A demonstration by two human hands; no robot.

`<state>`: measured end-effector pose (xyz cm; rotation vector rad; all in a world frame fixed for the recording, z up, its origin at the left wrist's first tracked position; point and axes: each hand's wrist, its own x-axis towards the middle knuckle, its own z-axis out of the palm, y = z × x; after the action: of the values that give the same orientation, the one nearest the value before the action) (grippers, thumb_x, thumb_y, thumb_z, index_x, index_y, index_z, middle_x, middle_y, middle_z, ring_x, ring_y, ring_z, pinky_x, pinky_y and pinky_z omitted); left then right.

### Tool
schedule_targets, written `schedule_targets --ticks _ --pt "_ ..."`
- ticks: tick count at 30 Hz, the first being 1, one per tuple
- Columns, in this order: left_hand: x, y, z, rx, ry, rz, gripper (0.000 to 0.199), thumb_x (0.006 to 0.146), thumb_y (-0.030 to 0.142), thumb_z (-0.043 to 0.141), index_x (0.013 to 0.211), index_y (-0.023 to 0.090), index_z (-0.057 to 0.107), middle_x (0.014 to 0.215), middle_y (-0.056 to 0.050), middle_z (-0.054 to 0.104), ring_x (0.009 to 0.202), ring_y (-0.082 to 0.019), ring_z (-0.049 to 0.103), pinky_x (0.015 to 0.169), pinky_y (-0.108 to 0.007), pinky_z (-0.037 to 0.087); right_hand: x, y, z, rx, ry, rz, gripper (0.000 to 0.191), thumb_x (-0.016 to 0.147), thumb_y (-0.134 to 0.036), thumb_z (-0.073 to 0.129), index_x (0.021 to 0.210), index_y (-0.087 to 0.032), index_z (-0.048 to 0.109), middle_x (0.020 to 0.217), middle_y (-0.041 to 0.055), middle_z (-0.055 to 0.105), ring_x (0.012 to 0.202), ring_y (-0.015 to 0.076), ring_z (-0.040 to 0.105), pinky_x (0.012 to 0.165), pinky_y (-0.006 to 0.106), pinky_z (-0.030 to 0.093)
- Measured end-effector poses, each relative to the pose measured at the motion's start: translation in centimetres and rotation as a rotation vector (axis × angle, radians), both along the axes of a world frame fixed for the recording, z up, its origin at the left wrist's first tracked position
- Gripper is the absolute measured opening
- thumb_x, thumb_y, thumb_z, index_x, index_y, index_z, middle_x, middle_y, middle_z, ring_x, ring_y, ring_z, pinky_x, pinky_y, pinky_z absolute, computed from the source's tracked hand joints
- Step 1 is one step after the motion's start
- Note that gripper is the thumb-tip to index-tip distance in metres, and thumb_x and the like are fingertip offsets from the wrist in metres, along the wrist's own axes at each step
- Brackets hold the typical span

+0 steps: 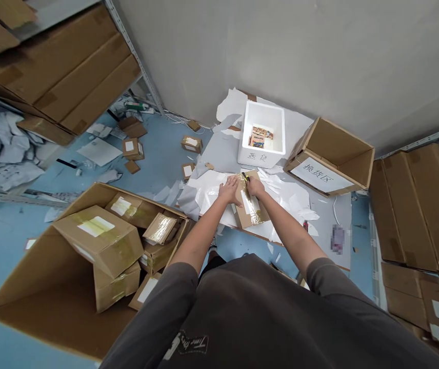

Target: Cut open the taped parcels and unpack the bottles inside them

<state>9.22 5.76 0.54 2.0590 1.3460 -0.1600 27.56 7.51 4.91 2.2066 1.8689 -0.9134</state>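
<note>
While a large open carton (46,287) full of taped parcels (104,238) stands on the left, near side, the left hand (228,190) lies on the far left part of a taped cardboard box (244,214), fingers spread and pressing rather than gripping. That box rests at the near edge of the paper-strewn bench (329,212), its long axis running far to near and leaning slightly right toward the near end, with a strip of shiny tape (249,205) along it. Just right of the left hand, a box cutter (245,177) sits over the far end of the strip, so most of the tape lies on its near side; whether the blade touches is too small to tell. The right hand (256,186), clenched around the cutter, is the one nearer the tape. Beyond the box stands a white foam box (274,160), and farther right a labelled open carton (348,146).
</note>
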Motion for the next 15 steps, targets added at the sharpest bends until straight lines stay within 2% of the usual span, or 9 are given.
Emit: schedule_targets --ticks 2,5,10,15 --pt "0.2 -0.3 -0.1 0.009 0.004 0.008 0.165 0.058 0.08 0.099 0.185 0.026 0.01 0.192 -0.014 -0.001 0.177 -0.046 -0.007 0.14 -0.07 0.011 -0.4 0.3 0.2 -0.026 -0.025 0.01 0.041 0.114 -0.036 0.059 0.146 -0.011 0.063 0.134 0.0259 0.078 0.128 0.035 0.077 0.097 0.037 0.057" --pt "0.7 -0.9 -0.3 0.02 -0.01 0.046 0.162 0.06 0.081 0.097 0.185 0.028 0.01 0.192 -0.013 -0.002 0.177 -0.045 -0.01 0.14 -0.069 0.011 -1.7 0.7 0.6 -0.079 -0.064 -0.014 0.051 0.102 -0.029 0.078 0.146 -0.006 0.063 0.132 0.03 0.078 0.129 0.0379 0.077 0.099 0.037 0.058" --pt "1.6 -1.4 -0.4 -0.014 0.006 0.086 0.162 0.061 0.084 0.095 0.185 0.029 0.008 0.192 -0.013 -0.003 0.177 -0.046 -0.011 0.138 -0.073 0.012 -3.8 -0.1 0.7 -0.028 -0.056 -0.059 0.05 0.103 -0.03 0.077 0.145 -0.008 0.062 0.142 0.0319 0.073 0.137 0.0336 0.073 0.108 0.037 0.055" --pt "1.8 -1.1 -0.7 -0.037 -0.007 0.108 0.161 0.06 0.087 0.093 0.185 0.03 0.01 0.192 -0.013 -0.001 0.176 -0.046 -0.013 0.138 -0.074 0.012 -3.1 -1.3 0.9 -0.024 0.024 -0.04 0.048 0.107 -0.036 0.073 0.145 -0.009 0.062 0.149 0.0335 0.069 0.146 0.0353 0.068 0.116 0.04 0.053"
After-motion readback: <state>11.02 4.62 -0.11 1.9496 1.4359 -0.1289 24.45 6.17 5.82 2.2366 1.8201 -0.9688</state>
